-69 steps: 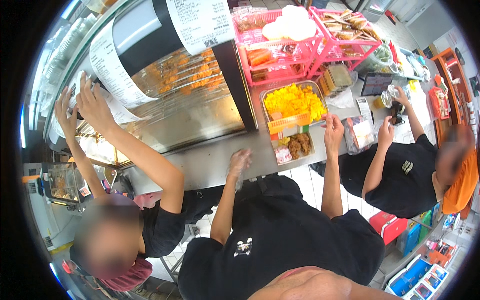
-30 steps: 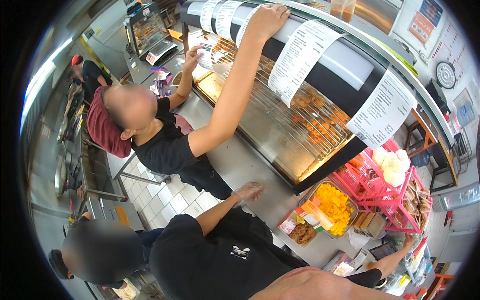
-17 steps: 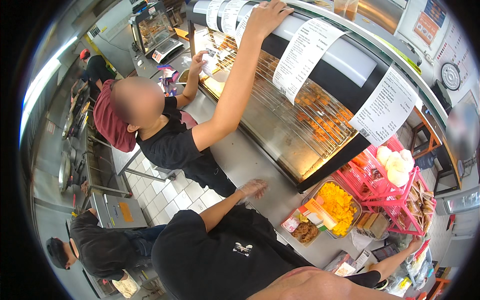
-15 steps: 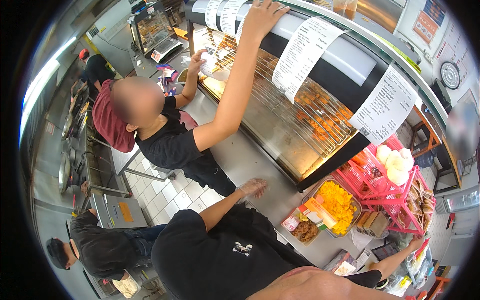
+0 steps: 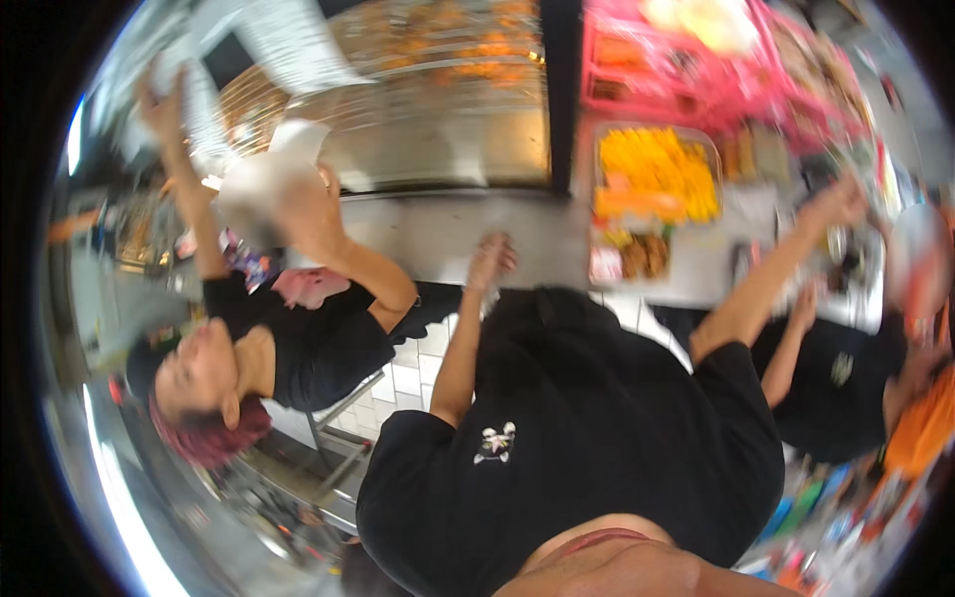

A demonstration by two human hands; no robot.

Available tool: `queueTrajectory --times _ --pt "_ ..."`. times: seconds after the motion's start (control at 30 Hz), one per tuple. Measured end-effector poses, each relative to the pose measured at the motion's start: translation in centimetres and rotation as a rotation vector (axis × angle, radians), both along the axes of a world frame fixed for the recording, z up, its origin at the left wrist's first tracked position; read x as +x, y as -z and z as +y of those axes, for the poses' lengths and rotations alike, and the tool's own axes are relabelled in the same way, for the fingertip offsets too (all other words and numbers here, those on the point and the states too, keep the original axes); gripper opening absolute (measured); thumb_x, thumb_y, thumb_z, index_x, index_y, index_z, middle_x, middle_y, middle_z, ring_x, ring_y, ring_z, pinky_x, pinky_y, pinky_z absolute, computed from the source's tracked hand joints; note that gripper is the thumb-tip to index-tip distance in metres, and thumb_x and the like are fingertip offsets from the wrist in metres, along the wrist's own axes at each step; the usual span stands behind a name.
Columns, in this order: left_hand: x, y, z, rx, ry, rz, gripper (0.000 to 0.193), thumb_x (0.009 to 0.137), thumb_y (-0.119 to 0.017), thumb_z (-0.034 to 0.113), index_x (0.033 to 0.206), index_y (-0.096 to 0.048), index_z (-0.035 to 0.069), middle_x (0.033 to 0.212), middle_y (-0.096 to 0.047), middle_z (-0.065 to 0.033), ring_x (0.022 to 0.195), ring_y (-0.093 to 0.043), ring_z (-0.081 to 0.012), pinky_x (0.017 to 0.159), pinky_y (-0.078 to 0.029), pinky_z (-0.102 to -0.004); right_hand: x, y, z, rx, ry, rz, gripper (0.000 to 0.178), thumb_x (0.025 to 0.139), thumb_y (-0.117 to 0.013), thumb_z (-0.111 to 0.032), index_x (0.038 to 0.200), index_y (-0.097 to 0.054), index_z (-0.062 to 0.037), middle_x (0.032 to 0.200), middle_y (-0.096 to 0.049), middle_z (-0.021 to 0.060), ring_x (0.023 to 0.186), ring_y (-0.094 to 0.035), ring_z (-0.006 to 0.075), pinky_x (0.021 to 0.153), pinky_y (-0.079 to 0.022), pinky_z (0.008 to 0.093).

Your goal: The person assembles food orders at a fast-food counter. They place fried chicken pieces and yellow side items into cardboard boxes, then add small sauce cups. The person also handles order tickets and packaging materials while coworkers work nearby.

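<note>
My left hand (image 5: pixel 491 261) is in a clear plastic glove, at the near edge of the metal counter (image 5: pixel 423 234) below the glass-fronted display case (image 5: pixel 438 149). Its fingers are curled in loosely, and nothing shows in them. My right arm stretches far to the right. Blur smears the fingers of my right hand (image 5: pixel 844 202), near some clear plastic packaging, so what they hold cannot be made out. Between my hands sits a clear tub of yellow food pieces (image 5: pixel 652 159). Nearer me stands a small box of brown fried food (image 5: pixel 647 256).
Pink plastic baskets (image 5: pixel 676 70) with wrapped items are stacked beyond the tub. At left a co-worker in a maroon cap (image 5: pixel 204 433) raises an arm by long paper slips (image 5: pixel 298 45) on the case. Another person in black (image 5: pixel 821 388) stands close on my right.
The view has swung to the right. My right hand has lifted from beside the pink basket. The maroon-capped co-worker has shifted along the case, and a person at right has come into view.
</note>
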State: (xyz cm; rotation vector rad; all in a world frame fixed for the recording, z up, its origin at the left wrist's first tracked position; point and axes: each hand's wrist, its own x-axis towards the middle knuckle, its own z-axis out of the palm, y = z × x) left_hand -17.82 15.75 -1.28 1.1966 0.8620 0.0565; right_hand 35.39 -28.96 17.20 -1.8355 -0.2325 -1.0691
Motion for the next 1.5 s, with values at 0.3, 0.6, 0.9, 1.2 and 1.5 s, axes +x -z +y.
queueTrajectory --times 0.3,0.6,0.9,1.2,1.5 --pt "0.6 -0.9 0.3 -0.019 -0.018 0.01 0.039 0.104 -0.053 0.038 0.113 -0.062 0.002 0.079 -0.068 -0.0076 0.057 -0.062 -0.0125 0.051 -0.051 -0.026 -24.6 2.2 7.3 -0.423 -0.814 1.047 0.013 0.087 -0.074 -0.014 0.097 -0.07 -0.0068 0.095 -0.072 0.0022 0.08 -0.063 0.0106 0.065 -0.045 0.0263" --pt "-0.4 1.6 1.2 -0.058 -0.006 -0.106 0.037 0.103 -0.055 0.036 0.115 -0.062 0.001 0.079 -0.069 -0.0092 0.06 -0.065 -0.0152 0.055 -0.054 -0.0287 -30.1 7.5 9.7 -0.833 -0.693 0.769 0.021 0.074 -0.075 -0.009 0.094 -0.069 -0.0082 0.09 -0.066 0.0114 0.093 -0.059 0.036 0.081 -0.049 0.0453" --pt "0.0 0.2 0.0 -0.001 -0.063 -0.052 0.039 0.102 -0.057 0.037 0.116 -0.062 0.0 0.08 -0.068 -0.0096 0.06 -0.064 -0.0152 0.055 -0.054 -0.0283 -30.4 9.9 9.4 -0.542 -0.647 0.61 0.019 0.078 -0.073 -0.003 0.096 -0.066 -0.006 0.093 -0.066 0.0085 0.094 -0.06 0.0312 0.08 -0.05 0.0409" --pt "0.3 -1.2 -0.3 0.048 -0.064 0.012 0.036 0.103 -0.055 0.033 0.115 -0.062 0.0 0.079 -0.068 -0.0086 0.06 -0.064 -0.0146 0.056 -0.054 -0.0279 -29.3 5.4 11.2 -0.521 -0.573 0.517 0.027 0.083 -0.078 -0.015 0.103 -0.065 -0.0043 0.096 -0.065 0.0116 0.098 -0.062 0.031 0.081 -0.05 0.0403" --pt "0.6 -1.7 -0.6 0.047 -0.073 -0.012 0.033 0.102 -0.056 0.031 0.114 -0.062 0.001 0.078 -0.067 -0.0101 0.059 -0.064 -0.0158 0.054 -0.053 -0.0285 -8.8 2.5 27.6 -0.419 -0.392 0.2 0.037 0.083 -0.079 -0.025 0.109 -0.067 -0.0029 0.112 -0.069 0.0148 0.106 -0.062 0.0328 0.092 -0.049 0.0424"
